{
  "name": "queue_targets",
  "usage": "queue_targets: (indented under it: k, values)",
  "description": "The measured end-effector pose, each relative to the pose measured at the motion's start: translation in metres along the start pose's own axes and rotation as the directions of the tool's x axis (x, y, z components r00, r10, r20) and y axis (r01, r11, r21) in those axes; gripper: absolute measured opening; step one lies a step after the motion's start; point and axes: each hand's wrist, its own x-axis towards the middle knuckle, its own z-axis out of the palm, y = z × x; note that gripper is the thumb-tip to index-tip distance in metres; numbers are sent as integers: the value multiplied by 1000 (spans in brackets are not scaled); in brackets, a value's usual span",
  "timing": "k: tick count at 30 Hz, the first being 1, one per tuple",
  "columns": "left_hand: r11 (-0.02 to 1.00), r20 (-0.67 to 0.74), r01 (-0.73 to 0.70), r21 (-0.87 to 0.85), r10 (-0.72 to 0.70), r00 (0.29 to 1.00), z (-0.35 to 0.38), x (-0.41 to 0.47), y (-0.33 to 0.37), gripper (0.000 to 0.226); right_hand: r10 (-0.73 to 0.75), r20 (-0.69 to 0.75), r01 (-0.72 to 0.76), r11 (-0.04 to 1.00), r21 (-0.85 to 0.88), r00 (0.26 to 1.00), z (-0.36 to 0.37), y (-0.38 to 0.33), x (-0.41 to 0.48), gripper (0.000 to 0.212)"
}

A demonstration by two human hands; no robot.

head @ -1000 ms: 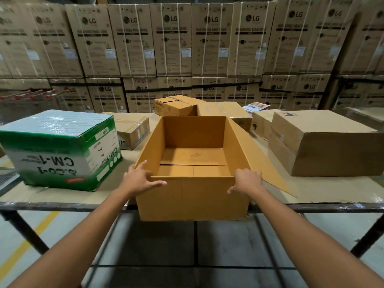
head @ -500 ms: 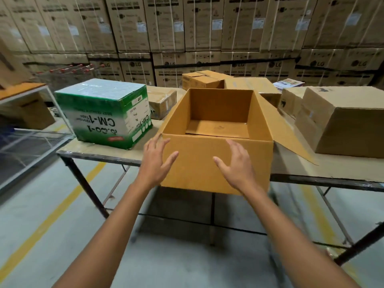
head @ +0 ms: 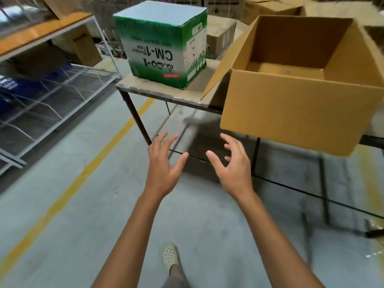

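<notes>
Grey floor (head: 79, 183) shows between my spread fingers (head: 161, 142); both hands are loose and hold nothing. My left hand (head: 164, 171) and right hand (head: 233, 171) face palm to palm below the table (head: 164, 94) edge. The open cardboard box (head: 291, 109) lies up and to my right, overhanging that edge. Its long near face seems, through the blur, to run across me. My right hand is nearer.

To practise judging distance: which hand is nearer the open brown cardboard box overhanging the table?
Right. The right hand is just below the lower left corner of the open brown cardboard box, not touching; the left hand is farther left.
</notes>
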Motion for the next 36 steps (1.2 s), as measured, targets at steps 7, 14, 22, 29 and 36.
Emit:
queue_targets:
  k: [7, 14, 22, 29, 36]
  values:
    - [1000, 20, 16, -22, -16, 1000, -61, 23, -96, 50, -18, 35, 19, 1000, -23, 999, 100, -21, 11, 57]
    - [998, 55, -47, 36, 45, 997, -109, 98, -157, 52, -28, -28, 28, 1000, -3, 999, 175, -49, 64, 48]
    - [998, 14, -69, 8, 69, 998, -115, 174, -192, 54, -71, -34, 70, 997, -18, 997, 226, -62, 129, 56]
    - [988, 19, -152, 12, 152, 988, -100, 267, -215, 54, -103, -95, 104, 995, 4, 990, 256, -51, 222, 56]
    - [965, 2, -259, 32, 259, 966, -81, 407, -207, 53, -157, -120, 153, 987, -45, 980, 272, -57, 348, 58]
